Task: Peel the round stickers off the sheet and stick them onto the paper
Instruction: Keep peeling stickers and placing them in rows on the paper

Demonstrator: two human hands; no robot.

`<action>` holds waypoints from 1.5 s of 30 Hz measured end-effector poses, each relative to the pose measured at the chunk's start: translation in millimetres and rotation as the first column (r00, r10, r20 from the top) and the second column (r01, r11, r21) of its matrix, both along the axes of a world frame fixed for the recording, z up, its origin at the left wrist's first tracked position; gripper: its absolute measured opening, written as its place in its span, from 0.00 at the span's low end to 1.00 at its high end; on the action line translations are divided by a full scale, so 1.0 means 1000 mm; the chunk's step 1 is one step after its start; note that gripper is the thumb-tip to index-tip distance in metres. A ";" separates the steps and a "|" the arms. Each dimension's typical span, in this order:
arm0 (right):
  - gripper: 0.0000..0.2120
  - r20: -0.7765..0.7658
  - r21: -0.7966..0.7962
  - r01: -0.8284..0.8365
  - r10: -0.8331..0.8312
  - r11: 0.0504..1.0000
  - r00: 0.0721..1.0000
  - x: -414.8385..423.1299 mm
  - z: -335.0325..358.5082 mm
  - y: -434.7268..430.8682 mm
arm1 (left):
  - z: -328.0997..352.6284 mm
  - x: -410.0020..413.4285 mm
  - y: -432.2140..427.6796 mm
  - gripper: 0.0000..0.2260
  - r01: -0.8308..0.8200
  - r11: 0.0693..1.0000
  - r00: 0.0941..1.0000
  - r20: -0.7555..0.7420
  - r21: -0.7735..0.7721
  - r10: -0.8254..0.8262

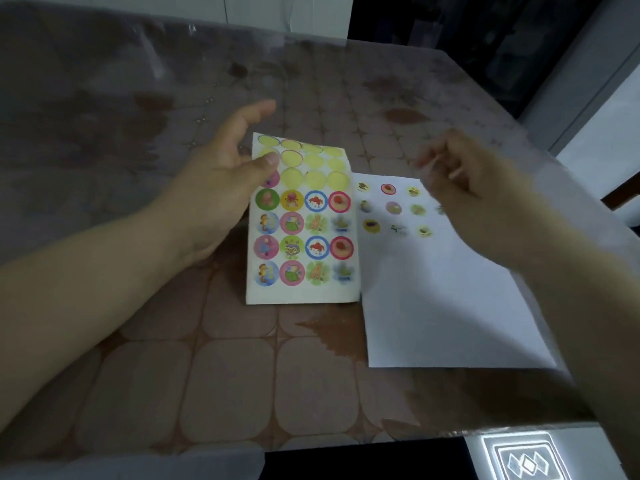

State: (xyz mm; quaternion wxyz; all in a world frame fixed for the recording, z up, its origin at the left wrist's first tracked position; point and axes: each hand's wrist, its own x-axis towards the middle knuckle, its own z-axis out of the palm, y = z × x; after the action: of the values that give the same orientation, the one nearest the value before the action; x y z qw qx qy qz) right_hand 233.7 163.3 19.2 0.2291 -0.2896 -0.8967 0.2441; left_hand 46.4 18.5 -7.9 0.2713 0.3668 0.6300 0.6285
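Forearms come in from both lower corners over the surface (221, 375), brown w/ a rounded-tile pattern under a clear plastic cover, darker blotches here & there. Left hand (221, 174) grips the sticker sheet (301, 292) at its top-left corner: thumb lies on the front face, partly covering a pink sticker (270, 180), palm behind the edge, index finger sticking up past the sheet's top. Sheet is upright-ish in portrait, top end curling back, its right edge overlapping the left edge of the white paper (450, 306). Sheet has 4 cols; top 3 rows are mostly bare yellow circles (313, 178) where stickers are gone, the lower 4 rows are full of coloured round stickers (317, 247). Paper lies flat on the surface just right of the sheet, angled a bit, w/ placed stickers (388, 188) in 3 short rows near its top-left; the rest of it is blank. Right hand (460, 174) hovers above the paper's top-right area, fingers curled, heavily motion-blurred; can't tell if it's pinching a sticker or nothing. Bottom right, past the surface's corner, a bright patterned floor tile (526, 462) shows. Far side of the surface is dim, w/ a dark opening at top right.
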 end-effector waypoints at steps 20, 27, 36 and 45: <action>0.11 -0.345 0.125 -0.108 0.145 0.986 0.927 -0.075 -0.028 -0.050 | 0.005 0.003 -0.007 0.28 0.108 0.993 0.991 -0.072 -0.041 -0.111; 0.06 -0.358 0.204 -0.098 0.168 0.974 0.919 -0.075 -0.028 -0.052 | 0.007 0.006 -0.008 0.30 0.128 0.990 0.986 -0.105 -0.053 -0.133; 0.04 -0.347 0.068 -0.110 0.127 0.992 0.929 -0.073 -0.025 -0.056 | 0.008 0.004 -0.012 0.30 0.216 0.974 0.941 -0.254 -0.065 -0.225; 0.07 -0.368 -0.007 -0.129 0.117 0.992 0.923 -0.072 -0.024 -0.057 | 0.004 0.000 -0.009 0.28 0.250 0.965 0.930 -0.260 -0.075 -0.261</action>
State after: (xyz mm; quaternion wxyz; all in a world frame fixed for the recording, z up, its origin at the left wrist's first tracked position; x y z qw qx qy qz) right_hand 161.4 106.5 -4.7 0.3720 -0.1859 -0.8507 0.3216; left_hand 46.9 9.0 -3.5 0.2706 0.5217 0.6204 0.5194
